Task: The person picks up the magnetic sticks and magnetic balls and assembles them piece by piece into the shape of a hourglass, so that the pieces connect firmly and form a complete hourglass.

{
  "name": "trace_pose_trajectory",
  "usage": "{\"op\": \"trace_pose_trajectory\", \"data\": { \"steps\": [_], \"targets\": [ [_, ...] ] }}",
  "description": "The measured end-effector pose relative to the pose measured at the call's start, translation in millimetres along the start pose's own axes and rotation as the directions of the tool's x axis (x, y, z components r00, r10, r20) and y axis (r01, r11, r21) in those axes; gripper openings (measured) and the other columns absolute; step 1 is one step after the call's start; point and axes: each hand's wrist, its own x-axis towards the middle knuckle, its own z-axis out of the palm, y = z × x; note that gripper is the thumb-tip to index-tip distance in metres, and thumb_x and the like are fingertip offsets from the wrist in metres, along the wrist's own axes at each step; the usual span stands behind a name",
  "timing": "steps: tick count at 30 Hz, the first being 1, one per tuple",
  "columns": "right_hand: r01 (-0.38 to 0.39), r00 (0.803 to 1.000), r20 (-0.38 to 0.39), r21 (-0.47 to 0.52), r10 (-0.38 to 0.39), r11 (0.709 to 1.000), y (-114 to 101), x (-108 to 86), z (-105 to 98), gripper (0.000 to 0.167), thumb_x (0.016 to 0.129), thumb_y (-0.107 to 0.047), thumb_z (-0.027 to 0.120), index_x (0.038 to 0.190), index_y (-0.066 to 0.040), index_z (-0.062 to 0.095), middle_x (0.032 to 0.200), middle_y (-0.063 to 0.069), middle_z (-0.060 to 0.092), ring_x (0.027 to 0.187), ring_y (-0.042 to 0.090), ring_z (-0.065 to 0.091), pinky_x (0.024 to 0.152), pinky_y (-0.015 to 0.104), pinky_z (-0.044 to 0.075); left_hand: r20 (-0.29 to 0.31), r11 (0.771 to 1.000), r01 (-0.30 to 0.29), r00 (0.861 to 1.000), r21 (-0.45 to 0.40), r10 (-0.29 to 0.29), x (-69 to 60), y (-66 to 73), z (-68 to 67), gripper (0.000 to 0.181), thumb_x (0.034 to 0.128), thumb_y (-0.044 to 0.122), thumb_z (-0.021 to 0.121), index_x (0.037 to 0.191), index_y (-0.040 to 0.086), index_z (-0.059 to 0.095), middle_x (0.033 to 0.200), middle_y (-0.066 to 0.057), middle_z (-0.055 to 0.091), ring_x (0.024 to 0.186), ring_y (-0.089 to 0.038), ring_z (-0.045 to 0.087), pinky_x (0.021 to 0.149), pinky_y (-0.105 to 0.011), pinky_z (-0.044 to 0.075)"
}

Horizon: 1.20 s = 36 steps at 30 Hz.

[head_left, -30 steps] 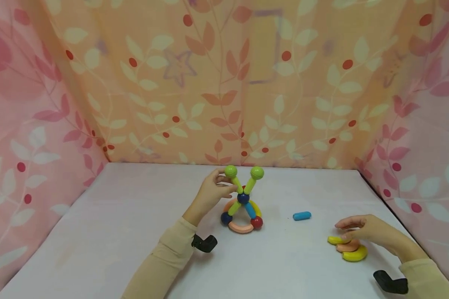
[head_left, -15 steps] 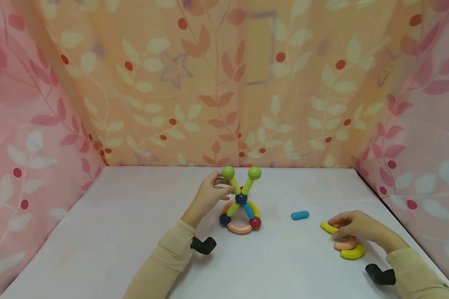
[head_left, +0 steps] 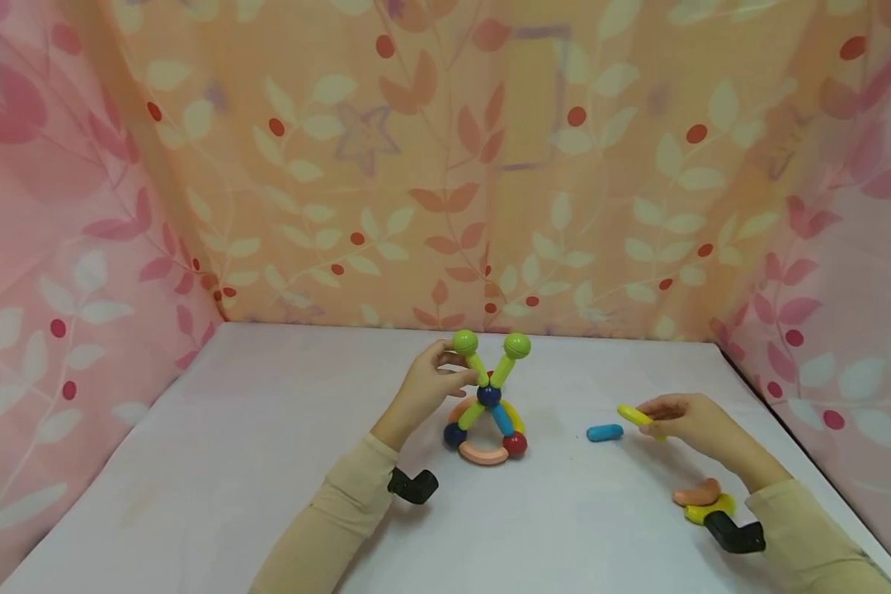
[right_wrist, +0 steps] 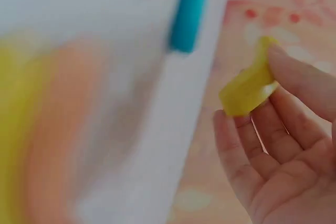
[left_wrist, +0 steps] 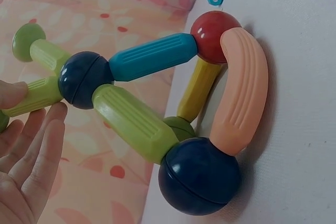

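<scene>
Mid-table stands a figure built of toy building rods and balls, with a navy ball (head_left: 488, 396) at its crossing and a peach curved rod (left_wrist: 242, 90) low at its front. My left hand (head_left: 434, 384) pinches its upper left green rod (left_wrist: 39, 95) between thumb and fingers, just under a green ball (head_left: 464, 342). To the right, my right hand (head_left: 694, 425) holds a yellow curved rod (right_wrist: 249, 85) between thumb and fingertips, raised off the table. A short blue rod (head_left: 605, 433) lies just left of that hand.
Beneath my right forearm, a loose peach curved rod (head_left: 698, 492) and another yellow curved rod (head_left: 720, 505) lie together on the white table (head_left: 564, 528). Patterned cloth (head_left: 445, 165) walls the table at the back and both sides.
My right hand has picked the yellow curved rod off the small pile and carried it up and leftward, near the blue rod. The left hand stays on the figure.
</scene>
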Motion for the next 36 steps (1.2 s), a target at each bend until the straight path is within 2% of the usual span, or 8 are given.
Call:
{"op": "trace_pose_trajectory", "data": {
  "steps": [4,7,10,13,22,27,30,36],
  "targets": [
    [0.030,0.999,0.013,0.216,-0.034,0.976,-31.8,14.8,-3.2,0.056,0.098,-0.037,0.061,0.137,0.003,0.054,0.123,0.015,0.069,0.106,0.019,0.065,0.094,0.042,0.055,0.010,1.000,0.004,1.000,0.001,-0.004,-0.5,-0.6,0.7,0.043,0.0900,0.018,0.074,0.128,0.009,0.056,0.114,-0.014,0.065,0.092,-0.021,0.073,0.076,-0.032,0.061],
    [0.027,0.998,0.048,0.384,-0.049,0.923,-57.5,30.3,-3.7,0.061,0.101,-0.036,0.056,0.143,0.007,0.045,0.122,0.009,0.068,0.102,0.011,0.067,0.094,0.028,0.057,0.007,1.000,0.004,1.000,0.001,-0.004,-0.5,-1.0,0.7,0.043,0.0898,0.017,0.074,0.128,0.009,0.056,0.114,-0.013,0.065,0.092,-0.020,0.072,0.076,-0.032,0.061],
    [0.024,0.996,0.066,0.484,-0.063,0.875,-81.4,45.4,-1.8,0.059,0.104,-0.032,0.053,0.145,0.008,0.040,0.120,0.006,0.063,0.097,0.008,0.066,0.091,0.023,0.057,0.010,1.000,0.002,1.000,0.002,-0.002,0.4,-1.4,1.7,0.043,0.0900,0.018,0.074,0.128,0.010,0.056,0.115,-0.013,0.065,0.092,-0.020,0.072,0.076,-0.032,0.061],
    [0.029,0.996,0.055,0.502,-0.065,0.864,-101.9,58.6,0.2,0.056,0.104,-0.029,0.052,0.146,0.006,0.042,0.121,0.010,0.060,0.095,0.007,0.067,0.090,0.022,0.056,0.018,1.000,-0.008,1.000,0.007,0.008,2.4,-2.9,3.9,0.043,0.0906,0.018,0.073,0.129,0.009,0.056,0.115,-0.015,0.065,0.092,-0.020,0.072,0.076,-0.031,0.061],
    [0.025,0.998,0.045,0.473,-0.052,0.881,-147.5,81.8,2.8,0.050,0.103,-0.026,0.055,0.140,0.006,0.050,0.117,0.011,0.065,0.090,0.008,0.069,0.088,0.022,0.057,0.013,1.000,0.013,1.000,-0.006,-0.013,4.2,-2.4,6.9,0.044,0.0905,0.018,0.073,0.130,0.010,0.056,0.117,-0.014,0.065,0.092,-0.021,0.072,0.077,-0.033,0.061],
    [0.010,0.997,0.066,0.477,-0.048,0.879,-162.5,84.4,6.8,0.048,0.103,-0.023,0.054,0.141,0.006,0.049,0.114,0.010,0.064,0.084,0.005,0.069,0.091,0.025,0.056,0.006,1.000,0.021,1.000,-0.011,-0.021,3.7,-4.2,5.5,0.043,0.0906,0.017,0.073,0.130,0.009,0.056,0.117,-0.014,0.065,0.091,-0.020,0.072,0.076,-0.033,0.061],
    [0.002,0.997,0.068,0.503,-0.042,0.864,-169.8,85.8,9.8,0.048,0.103,-0.022,0.055,0.141,0.006,0.049,0.115,0.010,0.064,0.082,0.004,0.070,0.090,0.026,0.056,0.001,1.000,0.013,1.000,-0.008,-0.013,3.1,-4.0,3.5,0.042,0.0901,0.017,0.073,0.128,0.009,0.057,0.116,-0.014,0.065,0.091,-0.020,0.072,0.076,-0.031,0.060],
    [0.016,0.996,0.064,0.520,-0.057,0.854,-178.5,89.0,15.1,0.047,0.103,-0.022,0.055,0.139,0.007,0.051,0.120,0.015,0.065,0.081,0.004,0.071,0.085,0.023,0.058,0.009,1.000,-0.001,1.000,-0.017,0.001,2.4,-4.3,-0.2,0.041,0.0905,0.019,0.073,0.127,0.009,0.057,0.116,-0.015,0.065,0.092,-0.021,0.072,0.077,-0.032,0.061]
  ]
}}
